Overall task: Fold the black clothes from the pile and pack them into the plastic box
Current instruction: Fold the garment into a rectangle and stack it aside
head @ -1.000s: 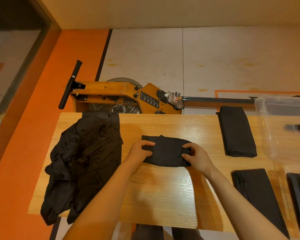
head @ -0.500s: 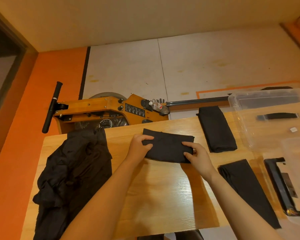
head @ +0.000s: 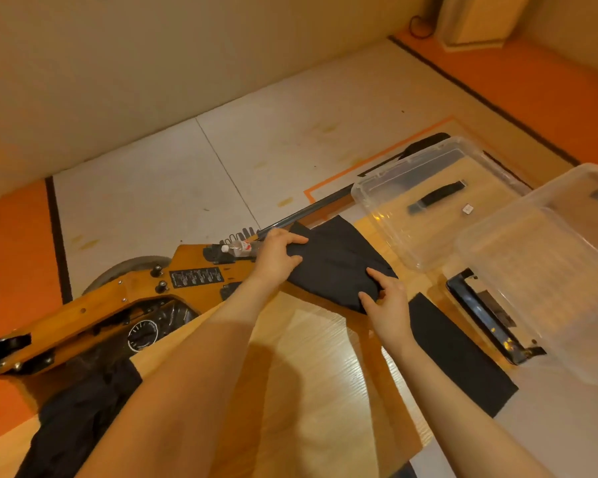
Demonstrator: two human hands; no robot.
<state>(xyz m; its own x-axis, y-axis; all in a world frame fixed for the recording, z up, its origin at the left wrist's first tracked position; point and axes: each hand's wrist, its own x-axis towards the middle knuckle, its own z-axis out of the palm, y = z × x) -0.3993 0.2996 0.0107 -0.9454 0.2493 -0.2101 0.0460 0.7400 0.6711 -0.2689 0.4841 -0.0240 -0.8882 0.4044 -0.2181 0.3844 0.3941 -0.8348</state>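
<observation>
While gripping garment [head: 335, 267], both hands outstretched.

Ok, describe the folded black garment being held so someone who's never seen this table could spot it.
Start at the wooden table and go to its far edge, beside the clear plastic box. The folded black garment is there, gripped by the left hand and right hand. Unlike the flat strip nearby, it is held at both ends.

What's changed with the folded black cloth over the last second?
Both hands, left and right, have carried the folded cloth away from the table's middle toward the clear plastic box, keeping their grip. The unfolded pile and the other folded piece stayed put.
</observation>
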